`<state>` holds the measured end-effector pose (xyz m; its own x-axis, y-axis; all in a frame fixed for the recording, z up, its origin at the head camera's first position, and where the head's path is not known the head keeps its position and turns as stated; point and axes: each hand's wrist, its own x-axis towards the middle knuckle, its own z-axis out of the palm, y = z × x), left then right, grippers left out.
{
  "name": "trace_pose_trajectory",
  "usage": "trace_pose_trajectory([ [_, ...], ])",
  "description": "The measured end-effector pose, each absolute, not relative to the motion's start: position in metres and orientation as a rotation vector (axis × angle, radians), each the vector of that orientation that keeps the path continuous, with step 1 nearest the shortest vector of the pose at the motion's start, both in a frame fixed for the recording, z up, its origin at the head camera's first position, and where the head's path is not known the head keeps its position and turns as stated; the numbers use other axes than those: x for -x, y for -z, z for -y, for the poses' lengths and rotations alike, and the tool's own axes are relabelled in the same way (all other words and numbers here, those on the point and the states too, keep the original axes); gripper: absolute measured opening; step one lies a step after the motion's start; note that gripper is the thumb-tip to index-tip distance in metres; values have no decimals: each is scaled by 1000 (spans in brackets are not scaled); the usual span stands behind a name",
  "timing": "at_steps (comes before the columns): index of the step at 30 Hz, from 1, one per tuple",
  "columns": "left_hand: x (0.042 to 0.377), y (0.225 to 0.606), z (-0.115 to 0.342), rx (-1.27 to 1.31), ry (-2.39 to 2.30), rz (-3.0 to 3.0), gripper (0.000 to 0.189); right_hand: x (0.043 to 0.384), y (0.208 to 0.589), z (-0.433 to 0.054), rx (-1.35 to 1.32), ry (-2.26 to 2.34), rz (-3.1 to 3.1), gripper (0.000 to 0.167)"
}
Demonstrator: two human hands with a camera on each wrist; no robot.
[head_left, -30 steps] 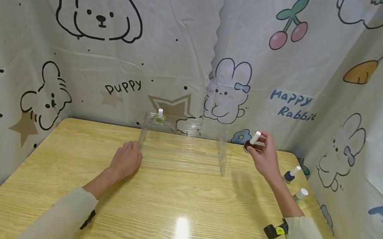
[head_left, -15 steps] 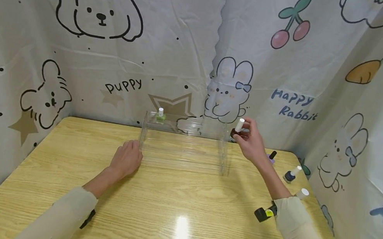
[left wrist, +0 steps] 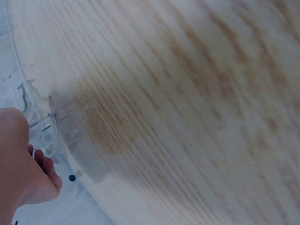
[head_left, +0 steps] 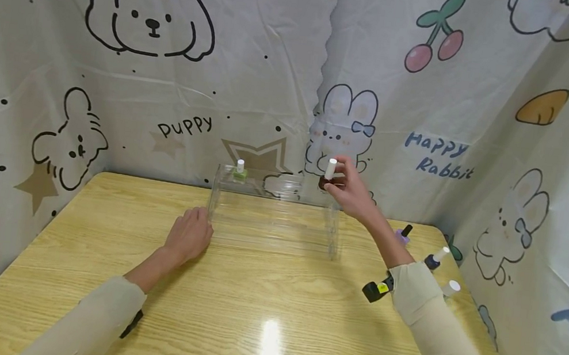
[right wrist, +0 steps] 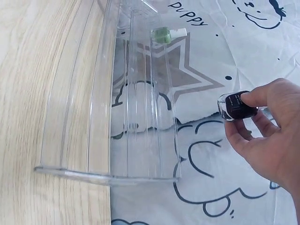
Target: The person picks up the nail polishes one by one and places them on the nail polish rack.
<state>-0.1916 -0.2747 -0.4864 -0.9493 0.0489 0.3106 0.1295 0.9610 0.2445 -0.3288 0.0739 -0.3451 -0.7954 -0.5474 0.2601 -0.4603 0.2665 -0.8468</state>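
Observation:
My right hand [head_left: 353,191] pinches a dark nail polish bottle [right wrist: 236,105] with a white cap, held upright above the top right part of a clear stepped display rack [head_left: 333,234]. In the right wrist view, thumb and fingers grip the bottle's glass body, and its base is apart from the rack. At the rack's left side, my left hand [head_left: 189,234] holds the edge with curled fingers; the left wrist view shows the clear corner [left wrist: 46,123] beside them. A green nail polish bottle [head_left: 240,174] with a white cap stands on the top tier, towards the left.
On the table's right side stand a purple bottle [head_left: 402,236] with a black cap, a navy bottle [head_left: 432,262] with a white cap, and another white-capped bottle [head_left: 452,288] partly behind the right sleeve. A printed curtain [head_left: 273,84] hangs close behind the rack.
My right hand has carried the dark nail polish bottle leftward and up, from beside the rack to over its top right part. The purple bottle has come into sight. My left hand stays put.

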Motion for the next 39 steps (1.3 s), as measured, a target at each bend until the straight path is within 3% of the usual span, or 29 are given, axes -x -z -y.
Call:
trace_pose_trajectory([
  [17, 193, 489, 275, 135, 364, 2798, 16, 353, 356, -13, 997, 1569, -2427, 51],
  [39, 192, 485, 273, 128, 413, 2822, 14, 369, 381, 24, 962, 1567, -2411, 49],
])
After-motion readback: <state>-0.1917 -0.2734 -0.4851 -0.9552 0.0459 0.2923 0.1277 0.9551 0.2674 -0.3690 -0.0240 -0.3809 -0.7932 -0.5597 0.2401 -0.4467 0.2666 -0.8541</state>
